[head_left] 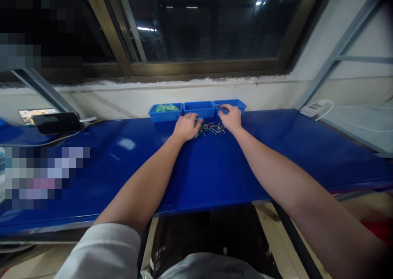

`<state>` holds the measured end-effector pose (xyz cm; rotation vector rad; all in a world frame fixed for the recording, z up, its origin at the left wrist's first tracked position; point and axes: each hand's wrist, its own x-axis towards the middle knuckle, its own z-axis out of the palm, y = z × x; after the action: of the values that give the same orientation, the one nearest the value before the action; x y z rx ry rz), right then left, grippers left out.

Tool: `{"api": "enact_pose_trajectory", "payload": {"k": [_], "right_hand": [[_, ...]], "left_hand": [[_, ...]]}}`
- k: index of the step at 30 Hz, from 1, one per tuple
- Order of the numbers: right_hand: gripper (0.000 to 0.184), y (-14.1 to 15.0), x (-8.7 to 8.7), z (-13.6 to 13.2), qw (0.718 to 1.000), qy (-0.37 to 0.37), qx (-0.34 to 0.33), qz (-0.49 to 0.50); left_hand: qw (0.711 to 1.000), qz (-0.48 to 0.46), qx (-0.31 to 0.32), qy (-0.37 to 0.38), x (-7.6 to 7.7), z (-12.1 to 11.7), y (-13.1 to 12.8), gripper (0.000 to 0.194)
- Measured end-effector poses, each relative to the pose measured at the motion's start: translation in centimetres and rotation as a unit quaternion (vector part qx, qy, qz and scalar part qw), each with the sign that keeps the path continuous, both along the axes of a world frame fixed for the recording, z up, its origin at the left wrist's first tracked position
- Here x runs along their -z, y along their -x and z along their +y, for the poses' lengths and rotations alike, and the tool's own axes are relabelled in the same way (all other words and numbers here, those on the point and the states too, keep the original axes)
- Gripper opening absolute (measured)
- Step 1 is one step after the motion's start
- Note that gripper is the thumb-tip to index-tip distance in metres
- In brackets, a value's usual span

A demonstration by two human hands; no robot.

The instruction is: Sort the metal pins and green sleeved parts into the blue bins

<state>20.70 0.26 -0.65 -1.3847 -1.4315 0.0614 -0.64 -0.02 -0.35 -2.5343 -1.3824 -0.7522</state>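
A loose pile of small, thin metal pins, perhaps rivets or screws, lies on the blue tabletop in front of three blue bins. My left hand rests at the pile's left side, palm down, its thumb apart from its fingers and touching some pieces. Over the front of the right bin, my right hand has its thumb and forefinger closed together. A small shiny metal piece shows at those fingertips, too small to name surely. Next to it stand the middle bin and the left bin, which holds a green bag.
The blue table runs up to the wall under a dark window. A phone with a cable leans at the left. On the right, a white power strip lies by a grey metal post. Blurred-out items cover the left front.
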Motion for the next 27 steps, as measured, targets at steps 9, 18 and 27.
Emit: {"api": "enact_pose_trajectory", "payload": {"k": [9,18,27], "right_hand": [[0.077,-1.1,0.6,0.7,0.978,0.162,0.09,-0.093],[0.053,0.0,0.5,0.0,0.983,0.12,-0.021,-0.139],[0.04,1.4,0.9,-0.4,0.929,0.192,-0.144,-0.283]], "left_hand": [[1.0,0.013,-0.011,0.022,0.1,0.0,0.1,0.039],[0.998,0.03,0.014,0.057,0.0,-0.4,0.2,0.055],[0.993,0.053,0.045,0.093,0.2,-0.3,0.5,0.063]]}}
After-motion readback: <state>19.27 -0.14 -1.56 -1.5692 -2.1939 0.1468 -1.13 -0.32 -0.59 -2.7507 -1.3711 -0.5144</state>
